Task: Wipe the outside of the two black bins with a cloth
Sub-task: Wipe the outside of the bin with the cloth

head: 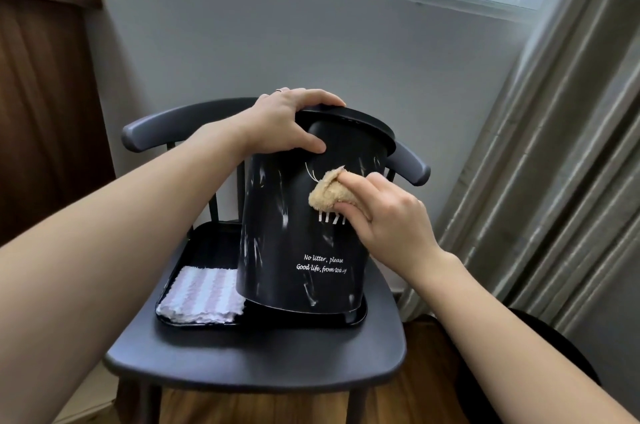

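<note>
Head view, only one: black marbled plastic bin with white veining and white lettering (298,236) sits in a shallow black rectangular tray (353,318) on a dark matte chair seat (256,357), tilted, top leaning away to the right, near bottom edge lifted off the tray on the left. Long axis near vertical, canted. Left hand (287,122) clamps the black lid rim, thumb curled down onto the upper wall: that grip is closed on the bin, holding the tilt. Right hand (384,215) is the wiping one, fingers pinched round a bunched tan terry cloth (327,198) pressed against the front wall just above the white graphic. Unwiped wall lies below and left of that grip, so my read is the next stroke runs down the long axis toward the lettering, or the left hand turns the bin. Wall looks smooth, glossy, hard; cloth is soft, nubby. A folded pink-and-white striped cloth (204,295) lies in the tray, touching the bin's left base. Second bin not in view. Grey curtain (554,146) hangs to the right.
</note>
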A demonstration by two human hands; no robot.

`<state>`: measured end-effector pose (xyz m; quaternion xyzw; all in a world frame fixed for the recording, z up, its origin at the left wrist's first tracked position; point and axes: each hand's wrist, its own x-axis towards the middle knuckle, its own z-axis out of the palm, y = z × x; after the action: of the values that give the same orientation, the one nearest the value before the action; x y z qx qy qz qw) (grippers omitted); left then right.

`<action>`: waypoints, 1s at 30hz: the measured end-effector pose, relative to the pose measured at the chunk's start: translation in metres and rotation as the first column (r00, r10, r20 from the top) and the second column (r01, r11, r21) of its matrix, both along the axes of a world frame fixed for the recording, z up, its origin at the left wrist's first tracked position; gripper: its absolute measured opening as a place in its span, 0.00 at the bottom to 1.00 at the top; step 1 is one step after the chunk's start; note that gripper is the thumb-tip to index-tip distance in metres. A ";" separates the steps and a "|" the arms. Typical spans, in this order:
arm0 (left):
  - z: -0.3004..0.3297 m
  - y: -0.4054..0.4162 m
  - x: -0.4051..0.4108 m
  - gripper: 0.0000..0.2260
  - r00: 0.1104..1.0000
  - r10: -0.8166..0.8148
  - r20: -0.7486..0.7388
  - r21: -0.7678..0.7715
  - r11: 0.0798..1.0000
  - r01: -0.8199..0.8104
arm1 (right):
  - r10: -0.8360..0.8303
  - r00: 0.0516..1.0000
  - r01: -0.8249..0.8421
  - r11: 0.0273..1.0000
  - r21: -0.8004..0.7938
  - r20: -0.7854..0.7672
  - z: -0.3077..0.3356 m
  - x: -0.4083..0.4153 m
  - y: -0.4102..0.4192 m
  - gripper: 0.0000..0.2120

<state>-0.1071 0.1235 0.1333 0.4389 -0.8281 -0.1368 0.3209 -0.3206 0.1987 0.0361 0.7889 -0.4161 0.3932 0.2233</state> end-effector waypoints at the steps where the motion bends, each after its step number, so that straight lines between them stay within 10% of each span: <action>1: 0.000 0.000 0.000 0.28 1.000 0.000 -0.002 -0.002 1.000 0.000 | 0.000 1.000 0.000 1.000 0.003 0.018 -0.002 0.001 0.000 0.17; 8: -0.002 -0.002 0.004 0.28 1.000 -0.003 -0.021 0.004 1.000 0.003 | 0.149 0.978 -0.146 0.989 0.028 -0.144 -0.024 -0.009 0.011 0.15; 13: -0.001 -0.001 0.004 0.28 1.000 -0.005 -0.029 0.015 1.000 0.006 | 0.096 0.992 -0.097 0.995 0.008 0.077 -0.007 -0.005 0.000 0.16; 21: -0.002 -0.002 0.006 0.29 0.999 -0.027 -0.046 0.059 0.998 0.030 | 0.203 0.971 -0.200 0.979 0.040 -0.123 -0.049 -0.015 0.022 0.17; 30: -0.003 -0.007 0.007 0.31 0.998 -0.039 -0.045 0.062 0.997 0.042 | 0.077 0.996 -0.076 0.997 -0.032 0.036 -0.029 -0.001 0.010 0.16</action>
<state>-0.0999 0.1170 0.1303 0.4287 -0.8248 -0.1791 0.3222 -0.3220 0.2084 0.0076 0.7934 -0.3835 0.4223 0.2122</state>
